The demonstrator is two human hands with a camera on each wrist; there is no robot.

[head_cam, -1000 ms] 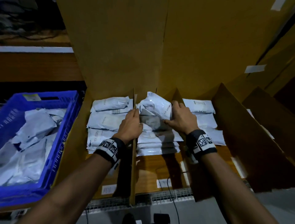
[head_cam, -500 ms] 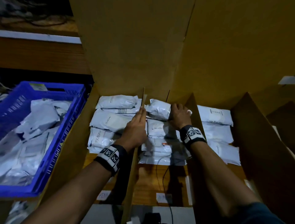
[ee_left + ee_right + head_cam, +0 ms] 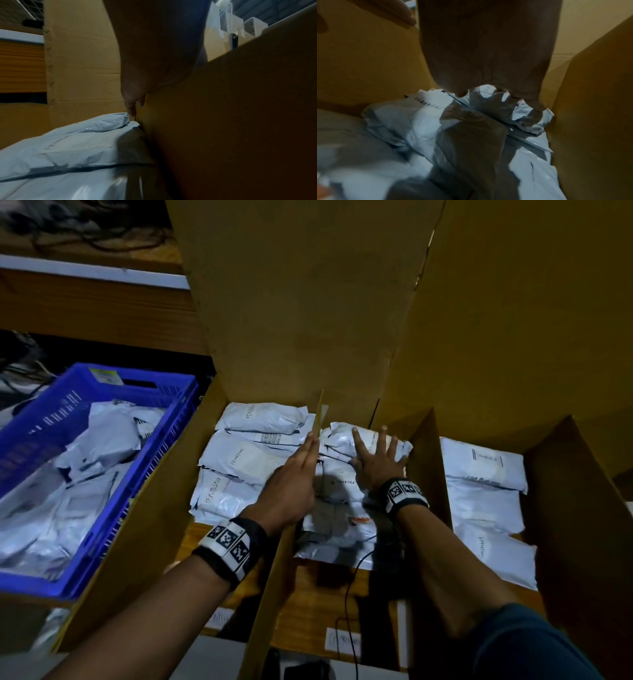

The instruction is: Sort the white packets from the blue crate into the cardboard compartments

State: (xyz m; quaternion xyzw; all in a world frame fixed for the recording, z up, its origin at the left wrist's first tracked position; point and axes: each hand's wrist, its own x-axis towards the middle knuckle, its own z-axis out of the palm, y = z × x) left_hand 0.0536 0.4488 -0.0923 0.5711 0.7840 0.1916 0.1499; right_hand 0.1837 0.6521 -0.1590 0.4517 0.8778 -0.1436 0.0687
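Note:
White packets fill three cardboard compartments. In the middle compartment my right hand (image 3: 375, 455) lies flat with fingers spread on the far packet (image 3: 339, 436) (image 3: 489, 94) of the stack. My left hand (image 3: 294, 474) rests with straight fingers along the cardboard divider (image 3: 317, 419) (image 3: 223, 121) between the left and middle compartments. The left compartment holds a stack of packets (image 3: 246, 453) (image 3: 72, 142). At the left, the blue crate (image 3: 68, 405) holds several loose white packets (image 3: 68, 491).
A tall cardboard back wall (image 3: 308, 302) rises behind the compartments. The right compartment holds more packets (image 3: 483, 494), bounded by another divider (image 3: 575, 508). A black cable (image 3: 349, 587) runs over the wooden floor at the front of the middle compartment.
My right hand has let go of the packet it held and now lies flat on it with fingers spread. My left hand has stayed at the divider, its fingers straightened.

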